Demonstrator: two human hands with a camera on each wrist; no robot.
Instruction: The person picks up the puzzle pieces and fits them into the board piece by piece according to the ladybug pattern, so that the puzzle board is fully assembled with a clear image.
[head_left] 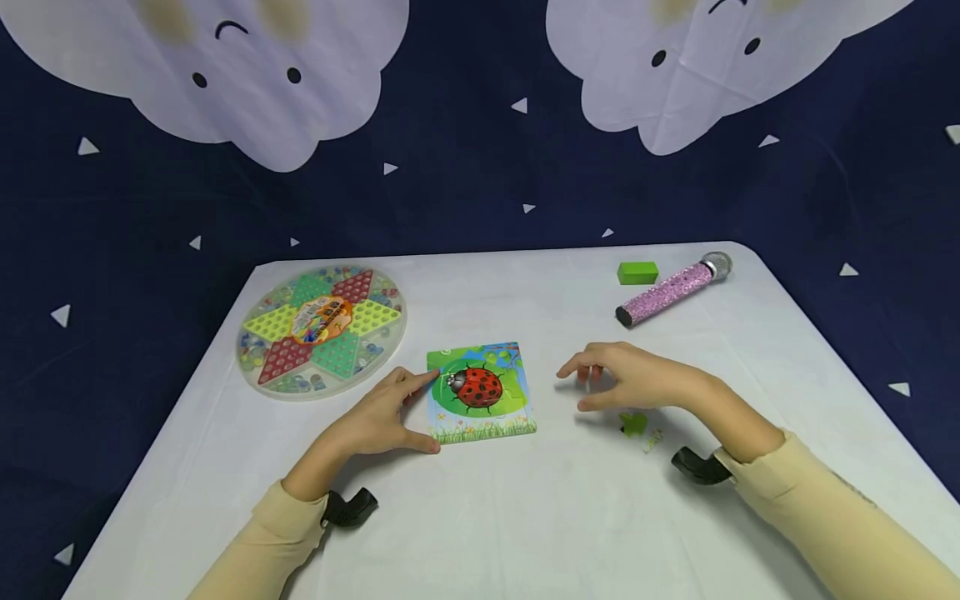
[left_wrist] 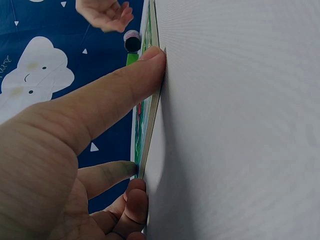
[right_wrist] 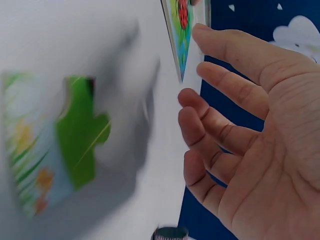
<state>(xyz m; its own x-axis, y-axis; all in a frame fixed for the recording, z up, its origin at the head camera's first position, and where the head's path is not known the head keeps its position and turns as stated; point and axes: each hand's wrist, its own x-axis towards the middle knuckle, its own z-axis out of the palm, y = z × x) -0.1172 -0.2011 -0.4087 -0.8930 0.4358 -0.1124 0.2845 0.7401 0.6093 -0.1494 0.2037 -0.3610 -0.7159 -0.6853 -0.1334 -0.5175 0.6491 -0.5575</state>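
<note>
A square ladybug jigsaw puzzle [head_left: 480,390] lies flat mid-table, with a paler green patch toward its right side. My left hand [head_left: 378,417] rests beside it, thumb touching the lower left corner and forefinger at the left edge; the thumb and forefinger are nearly straight, while the other fingers bend, as the left wrist view shows. Right of the puzzle, my right hand [head_left: 637,377] hovers over the table with loosely bent fingers and nothing between them. Just below that hand lies a loose puzzle piece [right_wrist: 75,135], green and pale with orange flowers.
A round Chinese checkers board [head_left: 360,367] with marbles under its clear cover lies at the back left. At the back right are a green block [head_left: 637,273] and a pink glitter microphone [head_left: 671,293]. A dark cloud-print cloth [head_left: 465,192] hangs behind the white table [head_left: 525,517].
</note>
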